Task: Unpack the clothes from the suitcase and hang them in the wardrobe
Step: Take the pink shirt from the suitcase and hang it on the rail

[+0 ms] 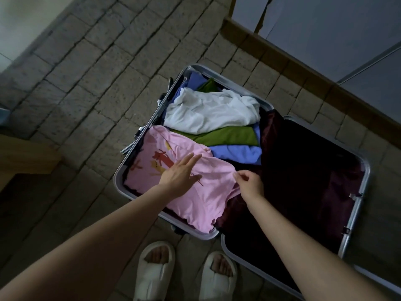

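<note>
An open suitcase [118,181] with a silver frame lies flat on the floor. Its left half holds folded clothes: a pink printed garment [208,196] nearest me, a white one [208,111] farther back, green [227,136] and blue [238,153] pieces between them. The right half shows only dark maroon lining [303,170]. My left hand [180,174] rests flat on the pink garment, fingers straight. My right hand [249,183] is at the pink garment's right edge, fingers curled and pinching the fabric there.
The floor is stone-patterned tile [97,72]. A wooden skirting [303,68] and a grey panel [325,29] run along the upper right. A wooden furniture edge [26,157] sits at the left. My feet in white slippers [184,272] stand just before the suitcase.
</note>
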